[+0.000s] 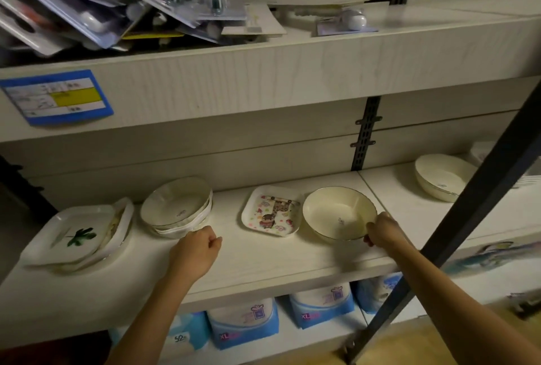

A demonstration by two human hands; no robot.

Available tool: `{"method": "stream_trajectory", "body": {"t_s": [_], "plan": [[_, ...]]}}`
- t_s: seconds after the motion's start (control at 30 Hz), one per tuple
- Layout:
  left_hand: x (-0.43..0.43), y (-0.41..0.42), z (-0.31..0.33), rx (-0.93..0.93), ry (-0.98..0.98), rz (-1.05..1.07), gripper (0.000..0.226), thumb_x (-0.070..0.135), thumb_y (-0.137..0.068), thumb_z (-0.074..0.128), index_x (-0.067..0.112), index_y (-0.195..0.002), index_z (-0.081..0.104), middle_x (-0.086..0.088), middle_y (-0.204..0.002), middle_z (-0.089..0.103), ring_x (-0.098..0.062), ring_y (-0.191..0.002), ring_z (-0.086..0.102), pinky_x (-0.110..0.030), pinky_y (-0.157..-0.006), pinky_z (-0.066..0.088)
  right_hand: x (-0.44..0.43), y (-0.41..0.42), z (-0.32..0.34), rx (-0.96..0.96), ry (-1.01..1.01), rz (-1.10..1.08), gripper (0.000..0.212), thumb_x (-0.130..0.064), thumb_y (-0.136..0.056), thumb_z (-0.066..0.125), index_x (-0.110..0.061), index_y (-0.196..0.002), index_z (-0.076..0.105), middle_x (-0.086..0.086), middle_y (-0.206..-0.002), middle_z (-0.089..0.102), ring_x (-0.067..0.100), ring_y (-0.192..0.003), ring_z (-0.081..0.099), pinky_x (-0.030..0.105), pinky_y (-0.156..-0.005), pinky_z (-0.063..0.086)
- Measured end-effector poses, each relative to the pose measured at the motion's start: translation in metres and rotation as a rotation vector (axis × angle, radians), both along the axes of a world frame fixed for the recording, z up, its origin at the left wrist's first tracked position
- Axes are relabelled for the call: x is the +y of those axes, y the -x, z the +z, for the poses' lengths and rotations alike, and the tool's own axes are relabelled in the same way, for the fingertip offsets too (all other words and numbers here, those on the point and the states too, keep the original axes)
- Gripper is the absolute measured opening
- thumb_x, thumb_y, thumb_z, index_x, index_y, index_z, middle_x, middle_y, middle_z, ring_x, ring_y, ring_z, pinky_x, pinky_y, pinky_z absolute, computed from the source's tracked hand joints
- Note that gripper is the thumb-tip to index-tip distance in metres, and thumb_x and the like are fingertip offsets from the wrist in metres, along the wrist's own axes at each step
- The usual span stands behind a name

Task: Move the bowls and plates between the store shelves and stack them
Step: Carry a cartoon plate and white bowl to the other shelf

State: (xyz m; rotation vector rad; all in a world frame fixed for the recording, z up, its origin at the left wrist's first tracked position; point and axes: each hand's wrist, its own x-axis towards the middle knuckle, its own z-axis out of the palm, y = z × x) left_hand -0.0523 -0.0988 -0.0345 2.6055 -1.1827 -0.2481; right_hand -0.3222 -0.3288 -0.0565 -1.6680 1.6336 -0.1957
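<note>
On the middle shelf (263,265) a cream bowl (336,212) with a dark rim stands right of centre. My right hand (382,231) pinches its near right rim. Left of it lies a square plate with a cartoon print (270,211). Further left a stack of cream bowls (175,205) leans a little. My left hand (197,250) is a loose fist just in front of that stack, holding nothing. At the far left is a pile of square white plates, the top one with a green leaf (76,237). Another cream bowl (442,176) stands at the back right.
A dark slanted metal bar (456,236) crosses the right side in front of the shelf. The upper shelf (263,69) holds a heap of blister-packed goods (87,4) and carries a blue price tag (58,97). Blue and white packs (243,322) fill the bottom shelf.
</note>
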Motion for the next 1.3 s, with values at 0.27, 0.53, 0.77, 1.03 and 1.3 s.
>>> {"method": "stream_trajectory", "body": {"t_s": [0.27, 0.53, 0.77, 1.03, 1.3], "plan": [[-0.055, 0.000, -0.020, 0.040, 0.043, -0.020, 0.034, 0.030, -0.095, 0.041, 0.003, -0.113, 0.048, -0.017, -0.104, 0.067, -0.033, -0.093, 0.062, -0.036, -0.072, 0.048, 0.043, 0.026, 0.032, -0.079, 0.109, 0.037, 0.026, -0.008, -0.096, 0.040, 0.001, -0.120, 0.040, 0.006, -0.072, 0.058, 0.017, -0.061, 0.058, 0.022, -0.053, 0.048], [-0.104, 0.001, -0.033, 0.078, -0.108, 0.043, 0.052, 0.032, -0.095, 0.042, -0.007, -0.129, 0.036, -0.025, -0.134, 0.045, -0.038, -0.118, 0.049, -0.042, -0.089, 0.046, 0.079, 0.052, 0.053, -0.059, 0.154, 0.035, 0.013, -0.011, -0.098, 0.038, -0.006, -0.109, 0.042, 0.001, -0.073, 0.056, 0.018, -0.067, 0.064, 0.023, -0.056, 0.054], [-0.115, -0.001, -0.042, 0.112, -0.223, 0.035, 0.035, 0.012, -0.093, 0.046, -0.006, -0.123, 0.044, -0.025, -0.125, 0.055, -0.037, -0.112, 0.056, -0.038, -0.085, 0.048, 0.090, 0.069, 0.053, -0.026, 0.202, 0.003, 0.004, -0.013, -0.098, 0.038, -0.014, -0.101, 0.040, 0.000, -0.070, 0.058, 0.010, -0.057, 0.060, 0.017, -0.049, 0.048], [-0.104, -0.004, -0.042, 0.261, -0.058, 0.054, 0.027, 0.000, -0.089, 0.042, -0.012, -0.112, 0.049, -0.032, -0.113, 0.060, -0.043, -0.099, 0.060, -0.039, -0.070, 0.047, 0.093, 0.074, 0.052, -0.044, 0.188, -0.013, 0.003, -0.013, -0.098, 0.038, -0.013, -0.101, 0.038, 0.000, -0.071, 0.057, 0.012, -0.059, 0.059, 0.021, -0.052, 0.051], [-0.057, -0.004, -0.018, 0.316, 0.090, -0.011, 0.009, 0.003, -0.090, 0.043, 0.000, -0.092, 0.051, -0.016, -0.083, 0.063, -0.029, -0.065, 0.060, -0.029, -0.051, 0.042, 0.105, 0.083, 0.049, -0.035, 0.234, 0.014, 0.007, -0.016, -0.098, 0.040, -0.011, -0.101, 0.043, -0.001, -0.068, 0.057, 0.009, -0.054, 0.058, 0.016, -0.046, 0.046]]}}
